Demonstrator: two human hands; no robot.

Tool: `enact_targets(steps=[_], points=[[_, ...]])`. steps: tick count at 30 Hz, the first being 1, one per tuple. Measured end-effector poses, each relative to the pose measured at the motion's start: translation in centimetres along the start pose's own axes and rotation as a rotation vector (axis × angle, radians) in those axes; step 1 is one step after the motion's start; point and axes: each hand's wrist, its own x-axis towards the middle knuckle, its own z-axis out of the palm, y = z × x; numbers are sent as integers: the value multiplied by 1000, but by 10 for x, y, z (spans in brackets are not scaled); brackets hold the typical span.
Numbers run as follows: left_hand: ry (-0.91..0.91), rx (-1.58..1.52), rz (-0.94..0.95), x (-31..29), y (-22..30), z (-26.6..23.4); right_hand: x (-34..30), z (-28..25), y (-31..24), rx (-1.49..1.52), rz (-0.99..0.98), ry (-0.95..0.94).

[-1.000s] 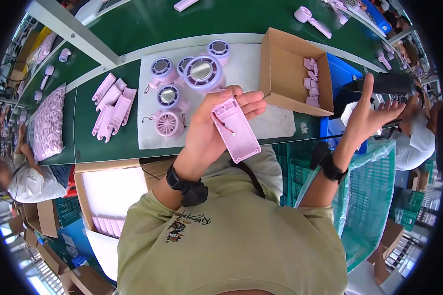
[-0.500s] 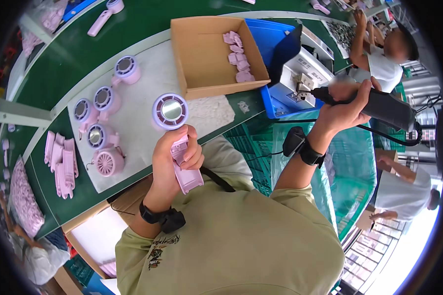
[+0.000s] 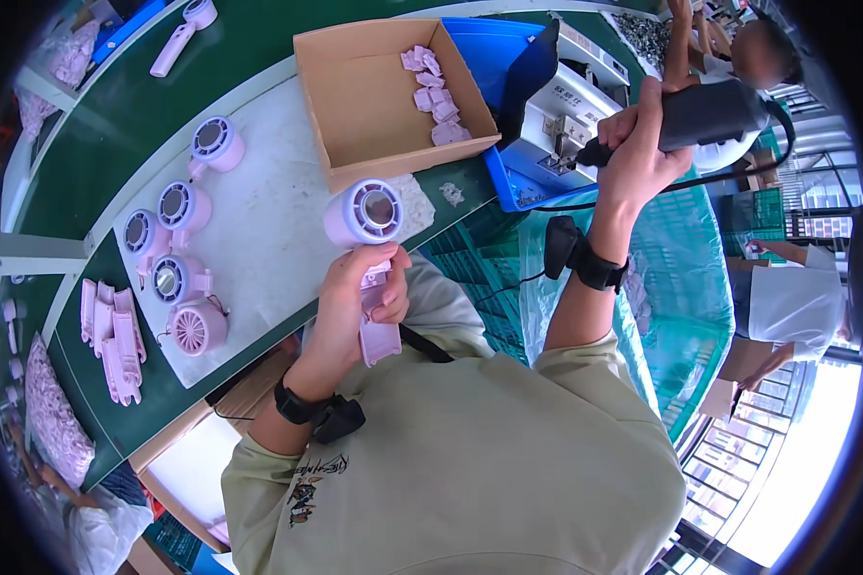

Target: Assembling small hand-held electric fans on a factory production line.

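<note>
- At frame centre, our left hand (image 3: 350, 307) had its fingers wrapped round a pink handheld fan (image 3: 371, 251).
- At upper right, our right hand (image 3: 633, 158) gripped a black electric screwdriver (image 3: 710, 113).

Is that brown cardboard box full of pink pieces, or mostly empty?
Mostly empty. The cardboard box has its top open, and only a small heap of pink pieces lies along its right side; the rest of its floor is bare.

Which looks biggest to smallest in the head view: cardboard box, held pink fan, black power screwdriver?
1. cardboard box
2. pink fan in the left hand
3. black power screwdriver in the right hand; close to the fan, unsure.
</note>
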Motion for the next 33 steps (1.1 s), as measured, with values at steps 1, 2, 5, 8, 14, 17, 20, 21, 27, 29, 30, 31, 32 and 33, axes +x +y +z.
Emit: enact_targets(steps=[1,2,5,8,14,17,20,21,27,29,30,31,32,33], points=[[1,14,-11,0,1,3,-1,-2,-4,7,-4,-10],[4,27,-21,2,2,5,-5,-11,-11,120,47,8],[-16,4,-13,9,0,6,-28,-19,-28,359,191,20],[-28,4,-34,5,-2,2,-34,-9,-55,411,0,24],[-20,35,19,0,-3,0,-5,-4,-17,249,-102,122],[-19,38,-5,2,-4,-3,-1,-7,-3,181,-80,125],[-10,42,-19,3,-4,-3,-1,-7,5,120,-90,94],[-4,42,-22,3,-4,-3,-1,-7,6,116,-89,97],[-6,39,-29,7,-3,-5,-2,-5,2,105,-4,112],[21,40,-39,7,-3,-5,-2,-5,-1,106,8,100],[34,41,-46,7,-3,-5,-4,-6,-4,120,-5,103],[36,40,-48,8,-3,-6,-5,-7,-8,133,-18,106],[31,40,-41,10,-2,-6,-6,-8,-9,147,-31,110],[24,42,-35,12,-1,-6,-5,-7,-10,142,-30,113]])
